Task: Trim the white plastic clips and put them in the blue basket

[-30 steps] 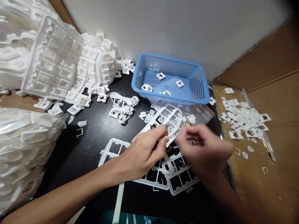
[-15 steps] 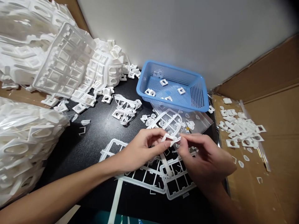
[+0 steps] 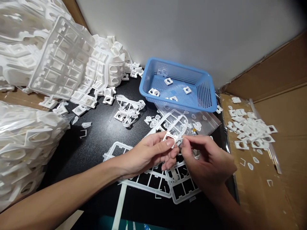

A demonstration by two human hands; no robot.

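Both hands meet over the black table (image 3: 96,140) and pinch one white plastic moulding frame (image 3: 173,126). My left hand (image 3: 150,153) grips the frame's near end between thumb and forefinger. My right hand (image 3: 207,159) pinches a small white piece (image 3: 175,138) at that same end. The frame tilts up and away toward a blue plastic basket (image 3: 206,92), which holds several small white square parts. Emptied white frames (image 3: 146,180) lie flat under my hands.
Big stacks of white part frames (image 3: 62,64) fill the left, and bagged ones (image 3: 21,153) sit at the near left. A cardboard sheet (image 3: 283,166) on the right carries a heap of loose white square parts (image 3: 251,132). A grey wall stands behind.
My right hand has steadied from a blur and closed in on the frame's near end. My left hand's grip has stayed put; the view shifted slightly.
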